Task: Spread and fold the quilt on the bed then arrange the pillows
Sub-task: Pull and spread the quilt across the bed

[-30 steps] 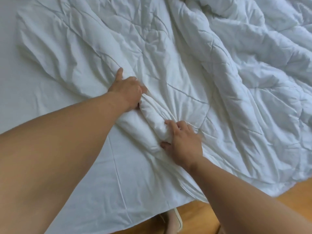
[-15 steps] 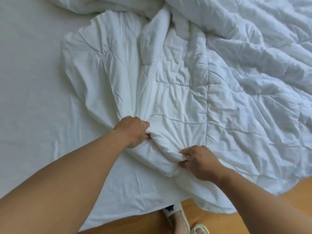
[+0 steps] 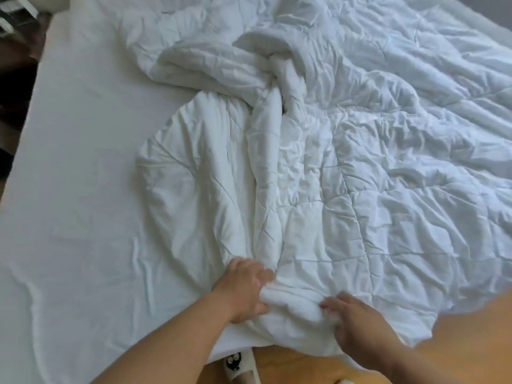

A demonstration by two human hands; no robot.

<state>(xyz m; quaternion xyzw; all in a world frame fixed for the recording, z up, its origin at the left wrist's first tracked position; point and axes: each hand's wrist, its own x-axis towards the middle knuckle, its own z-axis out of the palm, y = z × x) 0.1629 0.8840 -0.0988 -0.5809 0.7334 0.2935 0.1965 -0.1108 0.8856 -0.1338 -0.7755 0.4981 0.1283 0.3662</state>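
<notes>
A crumpled white quilt (image 3: 346, 167) covers the middle and right of the bed, twisted into a rope-like ridge running from the bed's centre down to my hands. My left hand (image 3: 243, 289) grips a bunched fold of the quilt at the bed's near edge. My right hand (image 3: 357, 325) grips the same bunch a little to the right, where the quilt hangs over the edge. No pillow is in view.
The white bed sheet (image 3: 83, 189) lies bare on the left half of the mattress. Wooden floor (image 3: 457, 342) shows at the bottom right. A white slipper with a dark pattern (image 3: 235, 364) is on my foot below the bed edge. Dark furniture (image 3: 13, 51) stands at far left.
Both hands have pulled the bunched quilt edge toward me, to the bed's near edge. More bare sheet shows on the left and the quilt has stretched into a long twisted ridge.
</notes>
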